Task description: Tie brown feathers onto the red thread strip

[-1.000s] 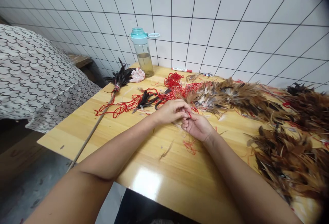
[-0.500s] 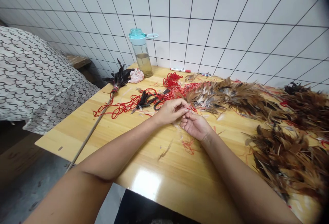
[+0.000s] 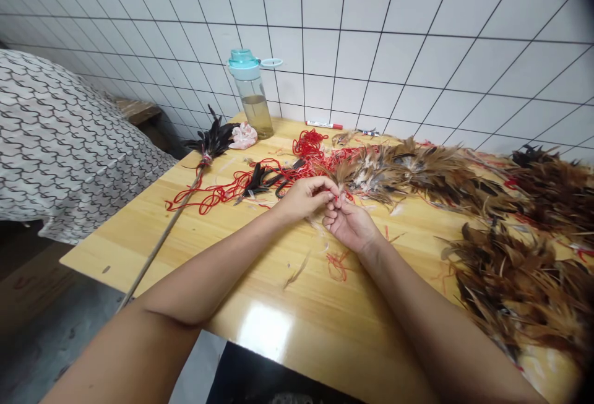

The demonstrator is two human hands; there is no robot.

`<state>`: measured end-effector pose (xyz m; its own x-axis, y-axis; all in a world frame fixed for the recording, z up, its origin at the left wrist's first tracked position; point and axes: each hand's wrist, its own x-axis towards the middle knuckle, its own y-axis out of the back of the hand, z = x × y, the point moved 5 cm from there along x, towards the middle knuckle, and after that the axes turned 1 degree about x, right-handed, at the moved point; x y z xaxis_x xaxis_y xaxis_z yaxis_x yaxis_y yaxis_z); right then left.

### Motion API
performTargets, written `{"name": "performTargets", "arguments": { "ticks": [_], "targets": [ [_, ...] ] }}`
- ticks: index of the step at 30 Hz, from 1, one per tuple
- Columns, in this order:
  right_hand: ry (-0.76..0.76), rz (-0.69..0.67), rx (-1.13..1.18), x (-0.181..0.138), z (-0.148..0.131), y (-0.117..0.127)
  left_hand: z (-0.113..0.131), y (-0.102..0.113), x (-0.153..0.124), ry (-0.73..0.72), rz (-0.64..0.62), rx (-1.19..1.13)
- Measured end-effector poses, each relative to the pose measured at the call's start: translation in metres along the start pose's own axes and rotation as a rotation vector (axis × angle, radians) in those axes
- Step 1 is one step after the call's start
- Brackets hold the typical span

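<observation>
My left hand (image 3: 309,198) and my right hand (image 3: 351,227) meet over the middle of the table, fingertips almost touching. Both are closed in a pinch on a short bit of red string (image 3: 336,198), most of it hidden by the fingers. Just beyond them lies a long bundle of brown feathers (image 3: 408,172). Tangled red string (image 3: 310,144) spreads behind and to the left of my hands, with a small tuft of black feathers (image 3: 255,180) and dark-handled scissors (image 3: 281,189), partly covered, among it.
A stick (image 3: 162,240) topped with black feathers (image 3: 214,138) crosses the table's left side. A water bottle (image 3: 257,107) stands at the back beside crumpled pinkish plastic (image 3: 243,136). Markers (image 3: 323,125) lie by the tiled wall. Brown feather piles (image 3: 520,286) fill the right side. Red scraps (image 3: 337,266) lie nearer.
My fingertips have drawn slightly closer over the red string, and less of it shows. The whole view has shifted a little; other things stay in place.
</observation>
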<state>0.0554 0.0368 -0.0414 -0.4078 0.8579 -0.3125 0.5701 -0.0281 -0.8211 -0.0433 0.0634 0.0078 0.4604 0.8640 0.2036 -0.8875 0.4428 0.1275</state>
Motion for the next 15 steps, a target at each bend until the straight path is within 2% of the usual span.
{"name": "performTargets", "arguments": {
  "ticks": [6,11,15],
  "targets": [
    [-0.006,0.045,0.005,-0.0019,0.0009,-0.0020,-0.0060,0.0025,0.0017,0.020,-0.025,-0.013],
    [0.000,0.064,-0.006,-0.0014,0.0020,-0.0032,-0.0089,-0.0004,0.0013,-0.021,0.072,0.096],
    [0.024,0.043,0.007,-0.0002,0.0033,-0.0049,-0.0026,-0.0042,-0.0002,-0.125,0.149,0.249]
  ]
}}
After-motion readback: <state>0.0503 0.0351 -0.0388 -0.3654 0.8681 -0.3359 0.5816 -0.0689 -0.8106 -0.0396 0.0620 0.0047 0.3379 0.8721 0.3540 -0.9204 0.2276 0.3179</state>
